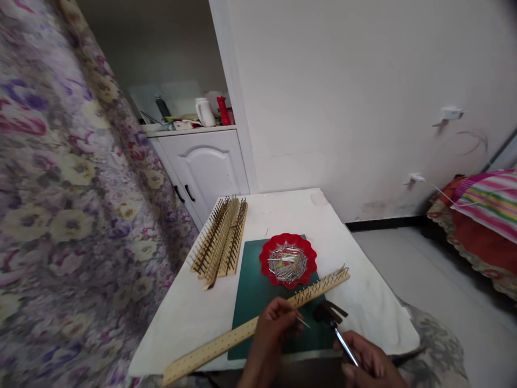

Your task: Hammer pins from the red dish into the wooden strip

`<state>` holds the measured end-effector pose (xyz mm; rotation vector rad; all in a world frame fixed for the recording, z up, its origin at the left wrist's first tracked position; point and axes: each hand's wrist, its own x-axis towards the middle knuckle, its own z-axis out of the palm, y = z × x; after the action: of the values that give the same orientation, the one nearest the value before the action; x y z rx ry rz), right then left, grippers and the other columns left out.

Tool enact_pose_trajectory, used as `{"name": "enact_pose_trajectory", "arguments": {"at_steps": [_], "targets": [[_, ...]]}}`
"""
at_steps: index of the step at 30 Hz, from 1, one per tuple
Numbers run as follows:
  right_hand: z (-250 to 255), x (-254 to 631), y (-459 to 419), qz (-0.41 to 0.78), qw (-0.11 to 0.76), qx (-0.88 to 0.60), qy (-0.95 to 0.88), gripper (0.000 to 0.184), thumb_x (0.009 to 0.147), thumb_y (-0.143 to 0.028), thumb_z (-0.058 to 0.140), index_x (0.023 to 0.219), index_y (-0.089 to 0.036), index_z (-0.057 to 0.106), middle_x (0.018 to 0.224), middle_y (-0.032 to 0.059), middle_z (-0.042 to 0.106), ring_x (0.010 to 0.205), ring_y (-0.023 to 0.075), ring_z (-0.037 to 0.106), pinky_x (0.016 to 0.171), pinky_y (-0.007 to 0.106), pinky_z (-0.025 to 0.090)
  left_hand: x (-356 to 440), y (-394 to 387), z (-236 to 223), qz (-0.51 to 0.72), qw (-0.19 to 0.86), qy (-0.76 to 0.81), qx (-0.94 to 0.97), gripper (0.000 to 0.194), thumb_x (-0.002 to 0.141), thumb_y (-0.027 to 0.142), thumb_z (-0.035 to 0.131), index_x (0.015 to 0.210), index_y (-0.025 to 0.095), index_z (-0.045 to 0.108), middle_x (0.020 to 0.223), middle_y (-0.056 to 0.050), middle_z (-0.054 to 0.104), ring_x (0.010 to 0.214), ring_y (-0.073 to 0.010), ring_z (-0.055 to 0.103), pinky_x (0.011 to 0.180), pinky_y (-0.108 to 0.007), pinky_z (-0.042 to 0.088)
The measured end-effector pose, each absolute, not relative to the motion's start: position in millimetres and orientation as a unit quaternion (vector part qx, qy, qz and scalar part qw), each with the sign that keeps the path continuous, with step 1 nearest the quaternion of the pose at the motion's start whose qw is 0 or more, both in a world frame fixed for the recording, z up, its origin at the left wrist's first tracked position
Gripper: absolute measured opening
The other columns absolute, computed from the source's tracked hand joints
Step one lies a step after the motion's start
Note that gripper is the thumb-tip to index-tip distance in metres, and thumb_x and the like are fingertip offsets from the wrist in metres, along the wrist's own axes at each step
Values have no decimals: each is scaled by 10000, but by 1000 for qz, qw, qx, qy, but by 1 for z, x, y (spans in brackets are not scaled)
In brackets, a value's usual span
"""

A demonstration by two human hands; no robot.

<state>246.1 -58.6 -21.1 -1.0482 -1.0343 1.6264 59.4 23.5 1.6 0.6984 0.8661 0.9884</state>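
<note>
Both hands reached in from the bottom edge: the left hand pinched a slim nail, and the right hand was wrapped round a hammer's shaft. Behind stood a pale wall, with a flowered curtain at left. Before them stretched a white-covered surface, bearing a green mat. A stack of boards bristling with nails lay at the left. One long strip slanted across the mat under the left hand, its far end studded with nails, its near end showing only rows of dots, perhaps holes. Just beyond it sat a red scalloped bowl of loose nails. The hammer hung over the mat, right of the held nail, its dark head blurred. Good work here would probably mean standing each nail upright on its dot, fingertips low, steadying the overhanging strip, and tapping squarely.
</note>
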Motion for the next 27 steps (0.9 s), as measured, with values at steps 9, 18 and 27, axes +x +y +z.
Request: {"name": "enact_pose_trajectory", "arguments": {"at_steps": [9,18,27], "targets": [[-4,241,-59,639,489,-431,-408,386,694,-480,693,903,-199,531,643,-1,648,540,128,547,518,233,397,97,-15,-28,403,821,256,314,313,559,276,802,619,147,524,510,-16,646,443,-114,576,468,-201,416],[-6,244,-62,615,463,-478,-424,344,706,-465,680,861,-204,517,568,-61,554,486,101,430,478,212,287,85,-21,-14,350,531,352,687,78,736,224,634,702,191,695,738,-58,673,712,-174,610,667,-264,441],[-15,246,-63,592,452,-514,-425,431,749,-551,583,982,-203,482,536,-60,567,324,48,297,376,209,163,63,2,-14,342,340,443,756,109,756,157,559,735,202,656,726,-35,638,716,-171,578,645,-246,412]]}}
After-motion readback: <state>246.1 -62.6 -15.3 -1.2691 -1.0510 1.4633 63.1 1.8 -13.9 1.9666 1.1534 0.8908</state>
